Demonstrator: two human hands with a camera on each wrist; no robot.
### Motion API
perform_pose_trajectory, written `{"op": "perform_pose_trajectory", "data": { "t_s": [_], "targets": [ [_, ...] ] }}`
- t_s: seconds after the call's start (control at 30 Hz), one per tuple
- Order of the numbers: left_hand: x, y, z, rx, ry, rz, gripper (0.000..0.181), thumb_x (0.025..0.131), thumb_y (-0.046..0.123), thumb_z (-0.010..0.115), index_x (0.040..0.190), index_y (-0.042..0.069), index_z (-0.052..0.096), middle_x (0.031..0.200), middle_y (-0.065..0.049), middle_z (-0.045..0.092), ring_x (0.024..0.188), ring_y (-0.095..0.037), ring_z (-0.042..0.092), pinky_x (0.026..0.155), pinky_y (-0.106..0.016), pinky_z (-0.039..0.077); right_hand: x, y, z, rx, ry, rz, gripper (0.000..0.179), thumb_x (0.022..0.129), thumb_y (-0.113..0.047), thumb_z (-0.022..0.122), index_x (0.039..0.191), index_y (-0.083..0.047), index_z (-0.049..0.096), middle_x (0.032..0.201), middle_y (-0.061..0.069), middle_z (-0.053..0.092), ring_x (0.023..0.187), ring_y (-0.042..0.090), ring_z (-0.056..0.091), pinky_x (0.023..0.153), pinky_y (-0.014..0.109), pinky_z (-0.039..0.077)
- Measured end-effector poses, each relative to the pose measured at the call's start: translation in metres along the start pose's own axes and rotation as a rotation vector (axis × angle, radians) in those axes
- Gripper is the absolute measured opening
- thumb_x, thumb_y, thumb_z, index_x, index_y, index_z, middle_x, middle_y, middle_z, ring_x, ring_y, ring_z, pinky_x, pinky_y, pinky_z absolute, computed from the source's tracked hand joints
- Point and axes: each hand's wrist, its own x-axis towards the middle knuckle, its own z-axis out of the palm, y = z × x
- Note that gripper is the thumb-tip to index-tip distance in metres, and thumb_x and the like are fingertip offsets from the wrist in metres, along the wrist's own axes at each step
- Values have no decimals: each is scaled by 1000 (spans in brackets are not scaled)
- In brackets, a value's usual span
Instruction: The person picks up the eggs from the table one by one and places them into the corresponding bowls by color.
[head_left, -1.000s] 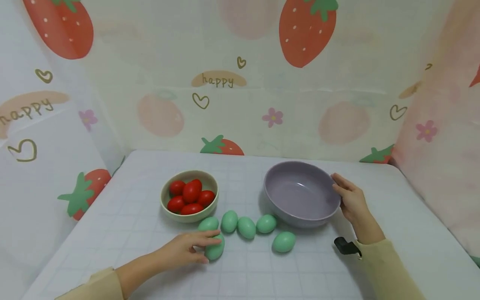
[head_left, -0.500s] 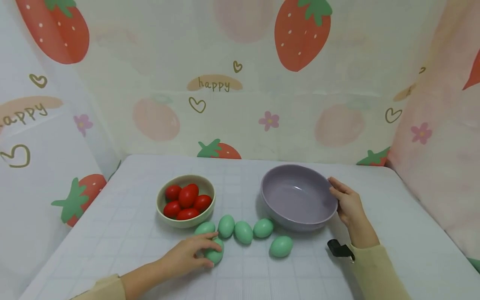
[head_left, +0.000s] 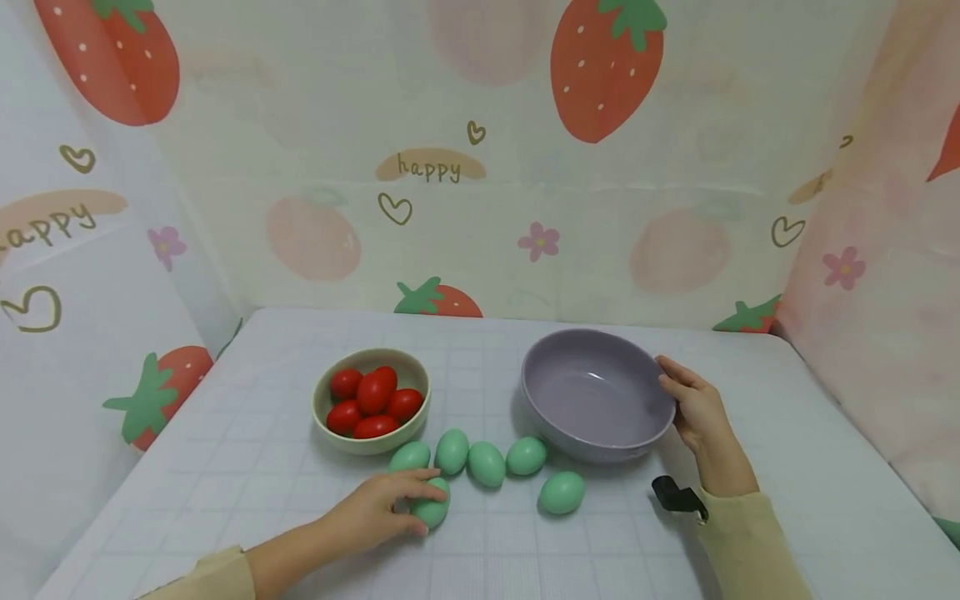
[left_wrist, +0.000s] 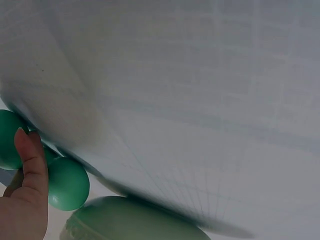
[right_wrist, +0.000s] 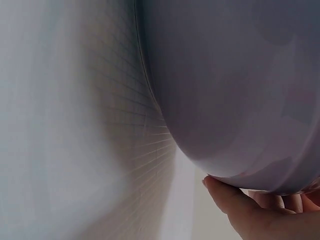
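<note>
My left hand [head_left: 378, 510] has its thumb and fingers around a green egg [head_left: 432, 506] on the table, nearest me in the row. Another green egg [head_left: 410, 457] lies just beyond the fingers. The left wrist view shows the thumb beside a green egg [left_wrist: 68, 183]. My right hand [head_left: 703, 417] holds the right side of a large purple bowl [head_left: 600, 396], which has nothing in it. In the right wrist view, the thumb [right_wrist: 227, 197] lies against the bowl's outer wall, and the other fingers are partly hidden behind it.
A pale green bowl [head_left: 330, 429] with several red eggs [head_left: 377, 390] stands on the left. More green eggs [head_left: 487, 464] lie between the bowls, one of them [head_left: 562, 493] nearer to me. A black camera piece [head_left: 678, 497] is at my right wrist. Printed cloth [head_left: 450, 233] closes the back.
My left fingers have closed further around the near green egg. My right hand stays at the purple bowl. The whole head view has shifted slightly.
</note>
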Motion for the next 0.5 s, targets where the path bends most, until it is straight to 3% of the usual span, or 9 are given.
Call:
{"op": "perform_pose_trajectory", "data": {
  "t_s": [0.1,0.23,0.37,0.5],
  "targets": [
    [1,1,1,-10,11,-4,40,80,18,78,117,10,71,136,-15,56,117,-31,55,78,-26,50,-1,1,0,11,0,-3,41,99,0,48,100,-31,74,106,-18,61,144,14,20,113,26,25],
    [1,4,2,-23,62,-9,40,81,18,78,119,8,69,134,-16,57,100,-18,61,77,-26,52,-2,1,-1,4,2,1,43,99,0,48,89,-33,75,109,-17,60,144,14,20,113,25,25],
    [4,7,1,-50,117,17,43,81,16,78,121,4,67,130,-17,60,90,-11,60,78,-27,54,-1,1,-1,-9,3,-4,44,99,0,48,87,-34,74,118,-14,57,144,14,21,112,25,26],
    [9,10,1,-63,150,50,43,82,14,77,121,1,66,126,-19,61,91,-14,60,79,-28,55,0,0,1,6,1,-9,43,98,1,49,93,-34,74,109,-18,61,143,14,21,112,25,26]
  ]
}}
